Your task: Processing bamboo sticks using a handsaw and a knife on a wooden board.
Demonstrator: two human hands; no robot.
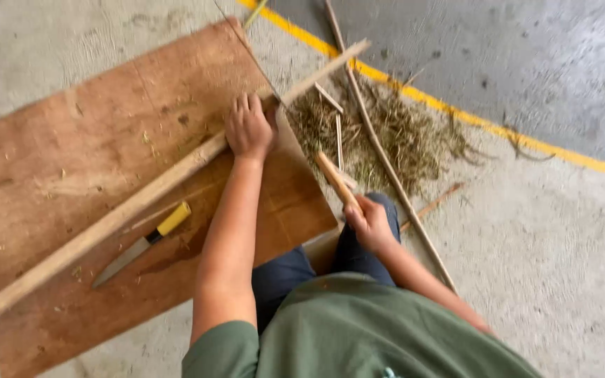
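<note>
I see left hand (248,128) pressed flat on the long bamboo strip (106,224), pinning it to the board (57,161); right hand (369,222) clamped round a wooden handle (337,182)

The long bamboo strip (141,199) is running off the left edge — its far end is getting cut off there. The left hand (248,128) is covering the stretch beneath its palm. The right hand (371,222) is hiding the lower end of the wooden handle (335,180) — whatever blade it carries is staying unreadable. The thin cane (386,157) is leaving the top edge.
</note>
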